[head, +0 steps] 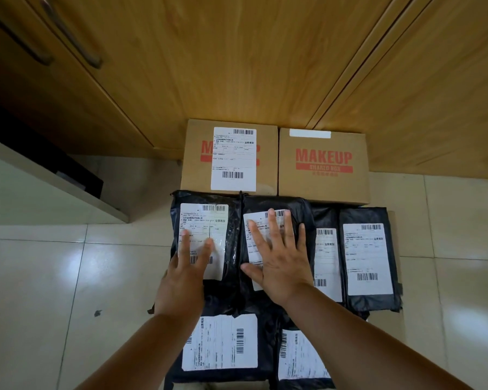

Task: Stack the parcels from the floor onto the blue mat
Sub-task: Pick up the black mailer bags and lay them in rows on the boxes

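Left hand (184, 273): fingers straight and spread, lay flat on the label of the left black parcel (231, 229), gripping nothing.
Right hand (279, 254): fingers straight and fanned apart, pressed flat on the middle black parcel (276, 205), just beside the left one.
Other black parcels: two more (369, 257) lay side by side at the right; two others (220, 344) lay nearest the camera, under the forearms.
Cardboard boxes: two, printed MAKEUP (323, 164), stood touching each other against the wooden cabinet (237, 66), just behind the black parcels.
Floor (54, 277): pale glossy tiles around the pile.
Blue mat: could not be made out.
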`<action>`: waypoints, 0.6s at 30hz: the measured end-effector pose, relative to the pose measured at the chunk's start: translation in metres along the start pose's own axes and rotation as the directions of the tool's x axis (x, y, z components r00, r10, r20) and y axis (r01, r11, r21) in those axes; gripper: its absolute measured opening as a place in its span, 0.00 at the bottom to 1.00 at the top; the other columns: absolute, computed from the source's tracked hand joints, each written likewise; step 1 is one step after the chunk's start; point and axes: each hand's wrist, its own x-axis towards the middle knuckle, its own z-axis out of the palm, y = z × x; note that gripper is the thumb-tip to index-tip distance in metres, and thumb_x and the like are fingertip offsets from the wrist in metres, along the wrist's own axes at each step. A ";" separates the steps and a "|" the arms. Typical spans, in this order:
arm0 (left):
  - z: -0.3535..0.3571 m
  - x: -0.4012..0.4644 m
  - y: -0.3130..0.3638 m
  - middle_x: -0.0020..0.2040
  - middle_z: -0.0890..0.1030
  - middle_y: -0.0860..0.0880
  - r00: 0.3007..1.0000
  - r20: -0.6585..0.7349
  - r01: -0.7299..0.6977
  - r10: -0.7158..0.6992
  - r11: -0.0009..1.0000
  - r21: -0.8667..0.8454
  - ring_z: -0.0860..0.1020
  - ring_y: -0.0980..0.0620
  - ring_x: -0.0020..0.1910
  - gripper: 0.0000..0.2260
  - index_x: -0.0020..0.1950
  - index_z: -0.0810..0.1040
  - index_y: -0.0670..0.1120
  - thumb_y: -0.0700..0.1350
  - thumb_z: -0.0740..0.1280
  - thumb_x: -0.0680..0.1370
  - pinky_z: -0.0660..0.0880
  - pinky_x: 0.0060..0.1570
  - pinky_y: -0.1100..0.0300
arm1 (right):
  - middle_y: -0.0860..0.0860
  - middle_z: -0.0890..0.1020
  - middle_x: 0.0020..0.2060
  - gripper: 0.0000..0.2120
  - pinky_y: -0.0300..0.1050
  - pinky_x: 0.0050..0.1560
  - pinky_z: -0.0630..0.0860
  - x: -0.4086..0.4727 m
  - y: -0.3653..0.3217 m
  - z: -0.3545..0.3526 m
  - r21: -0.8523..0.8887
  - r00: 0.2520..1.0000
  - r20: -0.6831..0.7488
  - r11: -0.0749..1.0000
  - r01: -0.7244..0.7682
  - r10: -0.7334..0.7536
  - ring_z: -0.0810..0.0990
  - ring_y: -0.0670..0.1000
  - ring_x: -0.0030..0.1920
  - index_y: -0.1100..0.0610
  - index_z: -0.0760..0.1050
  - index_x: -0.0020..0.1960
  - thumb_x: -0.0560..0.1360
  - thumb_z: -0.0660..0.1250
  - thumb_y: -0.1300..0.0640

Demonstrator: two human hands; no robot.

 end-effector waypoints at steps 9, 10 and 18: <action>-0.016 -0.013 0.025 0.72 0.28 0.43 0.998 0.048 0.023 -0.036 0.969 0.244 0.28 0.40 0.71 0.38 0.72 0.28 0.53 0.46 0.58 0.78 0.41 0.71 0.35 | 0.57 0.43 0.77 0.37 0.63 0.72 0.40 -0.031 0.032 -0.024 0.115 0.987 -0.100 0.987 -0.115 0.127 0.39 0.61 0.76 0.47 0.40 0.77 0.74 0.37 0.29; -0.013 -0.014 0.032 0.71 0.27 0.43 1.000 0.016 -0.023 0.020 0.969 0.245 0.28 0.40 0.71 0.36 0.71 0.28 0.53 0.49 0.56 0.79 0.42 0.71 0.34 | 0.57 0.43 0.77 0.37 0.63 0.73 0.40 -0.042 0.044 -0.021 0.153 0.970 -0.087 0.965 -0.213 0.228 0.39 0.61 0.76 0.46 0.39 0.77 0.73 0.36 0.28; 0.018 0.007 0.071 0.75 0.31 0.44 0.997 0.064 -0.063 0.049 0.969 0.240 0.33 0.37 0.74 0.39 0.69 0.24 0.55 0.67 0.51 0.76 0.47 0.69 0.31 | 0.58 0.33 0.75 0.43 0.65 0.73 0.45 -0.092 0.108 0.011 0.180 0.768 0.264 0.753 -0.633 0.583 0.35 0.63 0.75 0.44 0.31 0.75 0.73 0.53 0.30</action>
